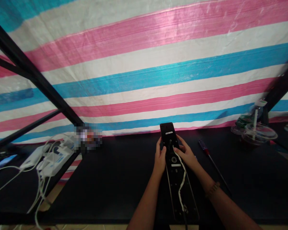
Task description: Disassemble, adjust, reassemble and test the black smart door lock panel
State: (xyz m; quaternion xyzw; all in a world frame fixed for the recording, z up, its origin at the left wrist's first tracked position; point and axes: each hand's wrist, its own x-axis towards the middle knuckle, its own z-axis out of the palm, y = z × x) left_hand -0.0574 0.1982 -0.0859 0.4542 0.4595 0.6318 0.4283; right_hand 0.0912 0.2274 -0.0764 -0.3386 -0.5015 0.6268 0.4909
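A long flat black panel (pixel 180 188) with rounded corners, small labels, screws and a round fitting lies lengthwise before me on the black table. Along its face runs a white cable (pixel 183 182), ending in a dark cord at the near end. My left hand (pixel 160 156) grips the panel's left edge, thumb on top. On the opposite side, my right hand (pixel 186 154) holds the right edge, its thumb close to the cable's upper end; whether it pinches the cable I cannot tell. Right of the hands lies a screwdriver (pixel 213 163) with a dark red handle and long shaft.
White power strips (pixel 56 159) with tangled cords sit at the left beside a black metal frame post (pixel 38 80). At the right stand a clear plastic cup (pixel 254 135) with a straw and a bottle (pixel 244 121). A striped tarp (pixel 158 80) hangs behind the table (pixel 105 185).
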